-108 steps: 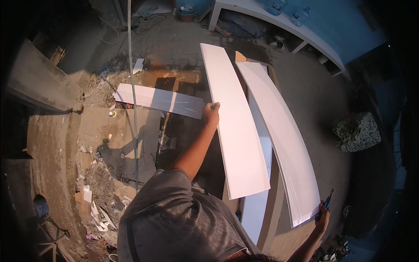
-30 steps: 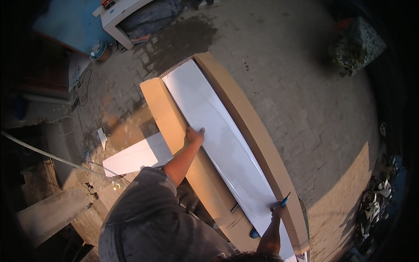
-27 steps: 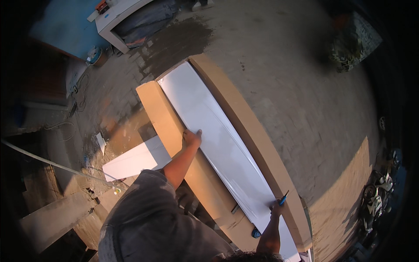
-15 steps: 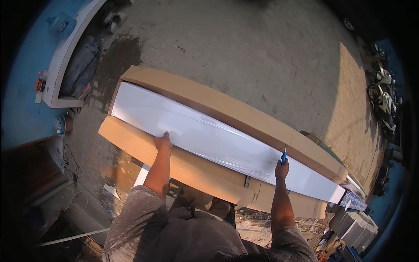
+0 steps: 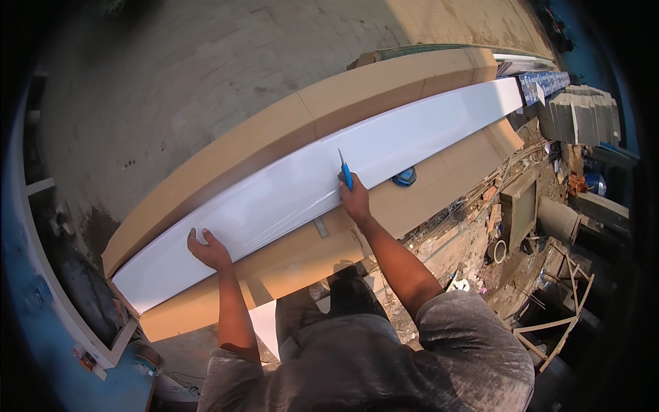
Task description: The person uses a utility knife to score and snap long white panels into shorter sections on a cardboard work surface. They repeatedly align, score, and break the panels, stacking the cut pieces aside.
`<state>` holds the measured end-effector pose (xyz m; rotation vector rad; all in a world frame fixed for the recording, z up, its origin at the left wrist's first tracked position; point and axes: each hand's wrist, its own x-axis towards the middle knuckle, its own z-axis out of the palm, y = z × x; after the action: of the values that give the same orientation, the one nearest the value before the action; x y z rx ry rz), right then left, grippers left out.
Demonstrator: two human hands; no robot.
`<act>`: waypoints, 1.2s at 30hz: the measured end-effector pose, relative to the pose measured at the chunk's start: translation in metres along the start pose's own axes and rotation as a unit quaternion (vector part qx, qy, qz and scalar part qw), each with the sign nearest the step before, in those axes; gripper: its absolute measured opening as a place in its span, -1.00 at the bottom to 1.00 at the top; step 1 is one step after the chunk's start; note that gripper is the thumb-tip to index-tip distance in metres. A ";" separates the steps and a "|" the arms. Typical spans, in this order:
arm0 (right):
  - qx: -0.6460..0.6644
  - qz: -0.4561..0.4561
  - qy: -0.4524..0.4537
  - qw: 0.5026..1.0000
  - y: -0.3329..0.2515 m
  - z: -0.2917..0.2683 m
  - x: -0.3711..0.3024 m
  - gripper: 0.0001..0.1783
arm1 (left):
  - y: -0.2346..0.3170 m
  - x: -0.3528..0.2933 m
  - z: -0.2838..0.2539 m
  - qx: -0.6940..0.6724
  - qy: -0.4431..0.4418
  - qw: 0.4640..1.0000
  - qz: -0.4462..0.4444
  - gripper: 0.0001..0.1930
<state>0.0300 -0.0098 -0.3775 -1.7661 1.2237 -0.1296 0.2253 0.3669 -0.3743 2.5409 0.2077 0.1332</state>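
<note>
A long white panel lies flat along the top of a stack of tan boards, its length running from beyond the left fingertips to far past the right ones. One tan board shows along the panel's far edge and another along its near edge, so the panel appears supported over its whole length.

The right hand rests on the near edge of the panel, the fingers closed around a blue-handled knife. The tool points away from the body, its tip on the white surface just beyond the knuckles, an attitude that suits marking or scoring across the panel's width.

The left hand presses on the same near edge, well apart from the right. Its fingers are spread fairly wide and lie flat, holding nothing; the thumb sits on the white face. This open palm seems to pin the panel against sliding while the other hand works.

A small grey metal piece lies on the near tan board between the two hands, nearer the right wrist. A blue round object, possibly a tape measure, sits at the panel's near edge just outboard of the right hand, within easy reach.

Beyond the far board lies paved ground. Below the right elbow are rubble and timber offcuts.
</note>
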 end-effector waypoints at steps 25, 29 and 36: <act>-0.277 -0.125 -0.149 0.941 -0.072 -0.024 0.055 -0.36 | 0.220 -0.097 0.205 0.035 -0.142 0.916 0.374 -0.53; -0.298 -0.171 -0.132 0.930 -0.065 -0.015 0.057 -0.32 | 0.217 -0.096 0.207 0.032 -0.131 0.916 0.377 -0.53; -0.339 -0.158 -0.168 0.912 -0.082 -0.022 0.062 -0.36 | 0.218 -0.093 0.205 0.050 -0.136 0.913 0.380 -0.52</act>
<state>0.1036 -0.0673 -0.3298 -2.4541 0.7569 0.4532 0.1887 0.0604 -0.4264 2.5615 -0.9133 0.0621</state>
